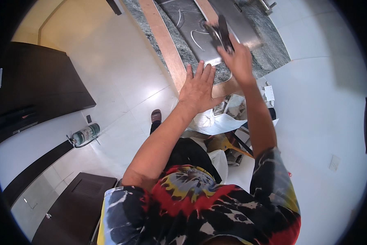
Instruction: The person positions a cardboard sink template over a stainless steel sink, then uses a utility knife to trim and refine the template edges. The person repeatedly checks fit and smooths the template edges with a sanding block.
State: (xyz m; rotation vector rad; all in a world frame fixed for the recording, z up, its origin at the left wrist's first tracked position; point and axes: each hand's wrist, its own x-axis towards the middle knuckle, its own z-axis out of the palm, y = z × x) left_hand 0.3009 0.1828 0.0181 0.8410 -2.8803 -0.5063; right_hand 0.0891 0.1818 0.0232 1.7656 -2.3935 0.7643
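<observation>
Evidently, your left hand [197, 87], fingers spread at the near end of the long pinkish-brown wooden strip [164, 38], suited firm bracing — while your right hand [238, 61], clamped around the blurred dark hand tool [223, 32] over the grey metal panel [242, 26], needed control.

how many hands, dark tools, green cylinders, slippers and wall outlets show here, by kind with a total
Hands: 2 (left hand, right hand)
Dark tool, blurred: 1
Green cylinder: 1
Slipper: 1
Wall outlet: 1
Total: 6
</observation>
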